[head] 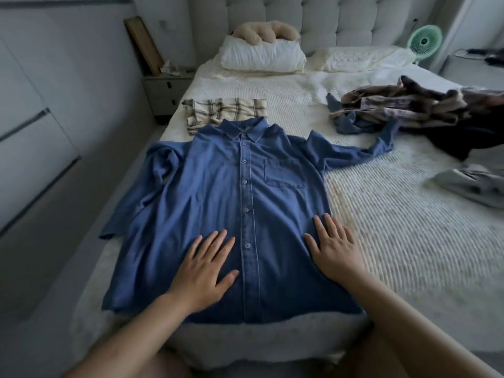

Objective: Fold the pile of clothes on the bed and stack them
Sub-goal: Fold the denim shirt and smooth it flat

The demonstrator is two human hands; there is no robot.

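Blue shirt (245,203) lies front-up, buttoned, spread on the bed (395,227). Left hand (203,271) and right hand (334,248) press flat on it, fingers straight, grasping nothing. Collar overlaps the folded plaid shirt (223,110). Unfolded pile (409,107) at right, cut off by the frame edge.

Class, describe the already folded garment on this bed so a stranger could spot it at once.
Start at the white-covered bed, where a blue button-up shirt lies spread flat. Just beyond its collar lies the folded cream plaid shirt. Unlike the crumpled heap of dark and plaid clothes to the right, it forms a neat rectangle.
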